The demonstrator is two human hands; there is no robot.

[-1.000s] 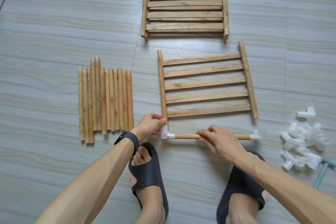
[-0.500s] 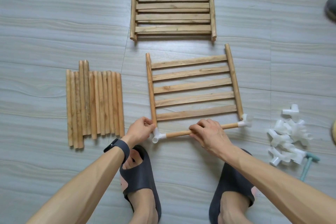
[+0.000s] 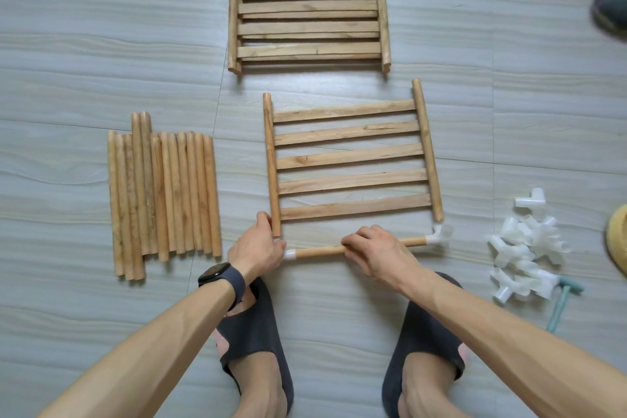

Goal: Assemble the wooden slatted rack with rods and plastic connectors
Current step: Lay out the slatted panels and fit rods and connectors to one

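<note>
The only camera rides on my head, wide-angled, facing forward and steeply down at the pale grey wood-grain tiled floor point(image 3: 101, 27). My dark grey slippers point(image 3: 254, 319) sit closest to the lens at 6 o'clock, and my arms run in from 7 and 5 o'clock. My left grip point(image 3: 256, 249) and right grip point(image 3: 376, 253) hold the round wooden rod with white plastic end connectors point(image 3: 319, 251) just below centre, near. The stacked light wooden slatted panels point(image 3: 308, 7) at 12 o'clock lie farthest, cut by the top edge. The floor lines bow toward the picture's sides.
</note>
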